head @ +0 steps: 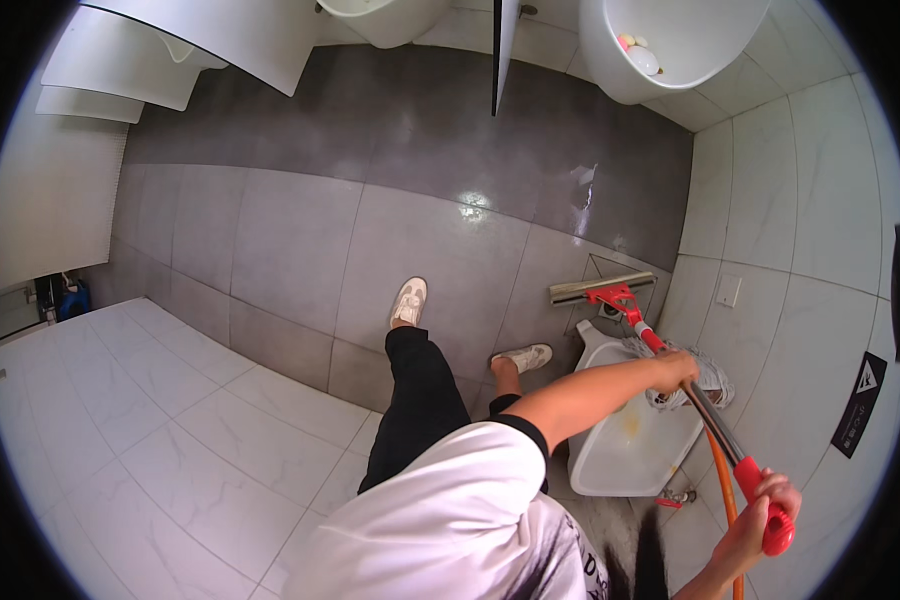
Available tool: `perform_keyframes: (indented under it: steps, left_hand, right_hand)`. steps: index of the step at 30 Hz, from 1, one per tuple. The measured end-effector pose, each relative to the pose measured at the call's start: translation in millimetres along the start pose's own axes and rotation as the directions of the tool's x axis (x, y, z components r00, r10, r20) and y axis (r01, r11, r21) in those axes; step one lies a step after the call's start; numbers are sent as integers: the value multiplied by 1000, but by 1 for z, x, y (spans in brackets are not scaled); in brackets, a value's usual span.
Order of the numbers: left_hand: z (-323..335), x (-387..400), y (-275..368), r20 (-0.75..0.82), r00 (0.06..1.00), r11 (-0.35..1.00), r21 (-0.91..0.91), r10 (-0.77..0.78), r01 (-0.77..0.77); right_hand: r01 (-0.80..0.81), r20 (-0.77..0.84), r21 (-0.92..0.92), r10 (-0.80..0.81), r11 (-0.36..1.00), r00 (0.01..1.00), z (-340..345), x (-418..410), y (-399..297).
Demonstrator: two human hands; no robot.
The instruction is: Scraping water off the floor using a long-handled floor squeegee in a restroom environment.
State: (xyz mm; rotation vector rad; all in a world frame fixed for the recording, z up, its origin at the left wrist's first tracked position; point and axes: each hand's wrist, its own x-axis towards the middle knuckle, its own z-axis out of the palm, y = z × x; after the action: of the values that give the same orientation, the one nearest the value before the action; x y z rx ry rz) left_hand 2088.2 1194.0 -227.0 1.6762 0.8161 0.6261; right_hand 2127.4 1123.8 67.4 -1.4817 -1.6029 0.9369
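My left hand [675, 371] grips the metal pole of a floor squeegee or sponge mop [709, 420] just above its red lower joint. Lower right in the view, my right hand [778, 496] is closed around the red grip at the pole's upper end. The tool's wide head [604, 289], with a red bracket, lies at the floor over a square drain area [616, 309] near the right wall. Under my left forearm, a string mop with a white head [709, 375] sits in a white mop basin [637, 450]; an orange pole [724, 480] runs beside the metal one.
Wet patches [585, 199] shine on the grey tile floor [427, 240]. Urinals [675, 45] and divider panels [499, 60] line the far wall. A red-handled tap [671, 502] is by the basin. The right wall [757, 187] and a white tiled surface [195, 450] at left bound the floor.
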Motion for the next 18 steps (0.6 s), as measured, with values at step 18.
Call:
perform_keyframes:
  steps: [18]
  left_hand:
    - [-134,-243,-85,-625,775,869,326,-99,373]
  right_hand:
    - [-106,284,505,-49,857,957,127,-3,45]
